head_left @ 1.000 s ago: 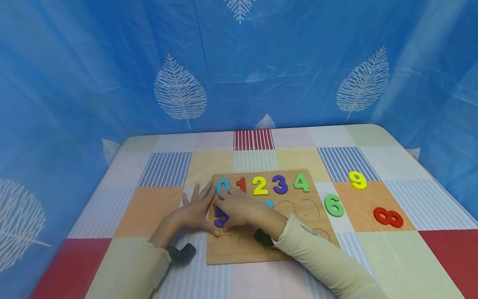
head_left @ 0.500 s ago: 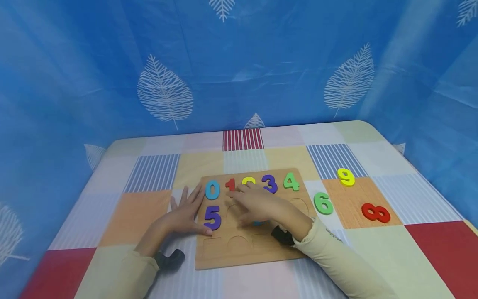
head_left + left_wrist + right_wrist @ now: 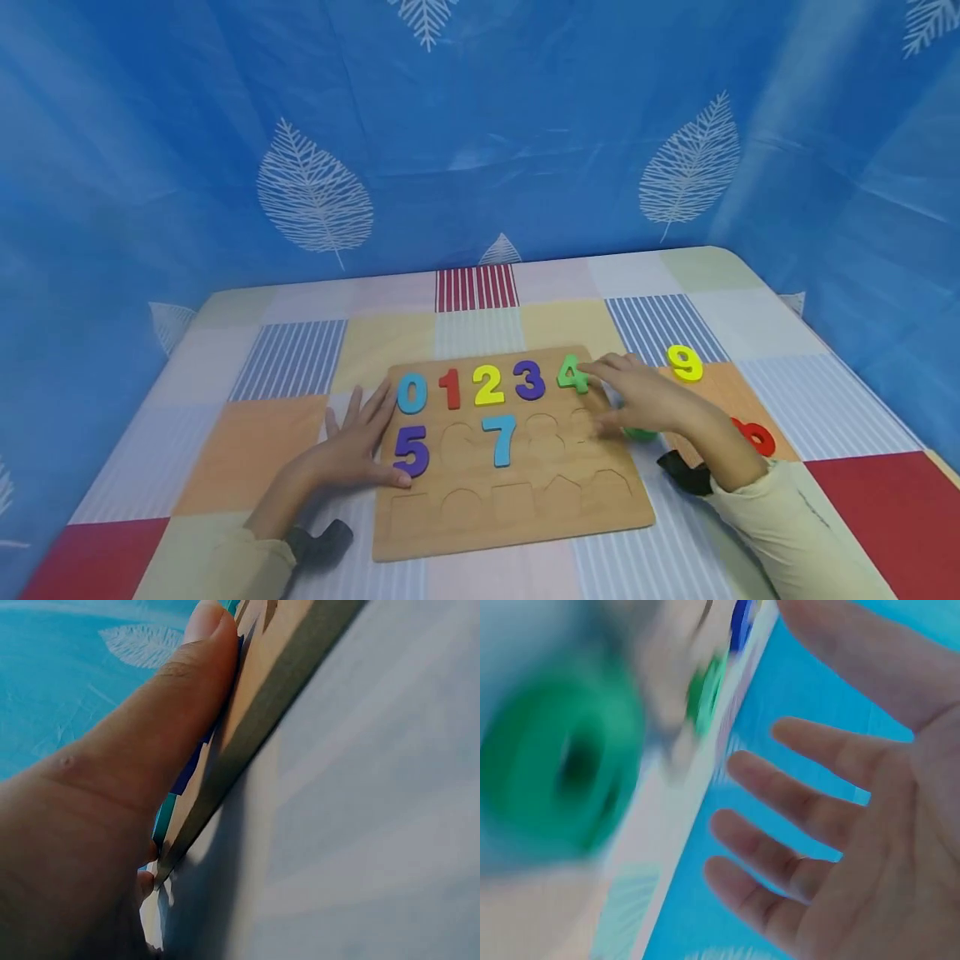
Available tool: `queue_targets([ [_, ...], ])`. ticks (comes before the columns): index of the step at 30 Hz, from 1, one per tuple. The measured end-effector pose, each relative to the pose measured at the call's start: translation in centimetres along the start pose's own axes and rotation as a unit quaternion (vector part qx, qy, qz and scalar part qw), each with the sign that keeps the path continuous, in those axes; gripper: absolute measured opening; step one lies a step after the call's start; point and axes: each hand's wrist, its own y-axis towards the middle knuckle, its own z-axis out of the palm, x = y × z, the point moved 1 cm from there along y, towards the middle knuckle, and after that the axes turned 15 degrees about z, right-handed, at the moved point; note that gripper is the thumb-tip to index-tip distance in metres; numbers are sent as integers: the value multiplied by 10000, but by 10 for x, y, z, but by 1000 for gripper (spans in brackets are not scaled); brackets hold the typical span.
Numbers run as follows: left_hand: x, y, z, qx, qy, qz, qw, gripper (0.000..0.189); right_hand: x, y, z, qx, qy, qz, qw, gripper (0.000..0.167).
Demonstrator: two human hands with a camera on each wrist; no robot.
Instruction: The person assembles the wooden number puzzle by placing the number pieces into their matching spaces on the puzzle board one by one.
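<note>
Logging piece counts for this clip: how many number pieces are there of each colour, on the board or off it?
Blue: 2 (0, 7)
Red: 2 (1, 8)
Yellow: 2 (2, 9)
Purple: 2 (3, 5)
Green: 2 (4, 6)
Total: 10. The right hand partly hides the 6, its wrist the 8.
</note>
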Motion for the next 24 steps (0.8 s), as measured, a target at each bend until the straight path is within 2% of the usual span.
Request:
queue_targets([
  [3,1,1,2,3,-5,60,10000,121,-23,-9,-10,83,-186,411,9989,82],
  [7,1,-3,3,-10,19,-15,10000,120,-36,-12,-20,368,-511,652,9959,89],
  [14,1,-7,3,-44,62,-70,9999,118,-42,-8,-17,737,-567,658,9935,91],
  [24,-1,2,1,0,4,-79,10000,120,-52,-7,-11,808,-278,618,9944,74],
])
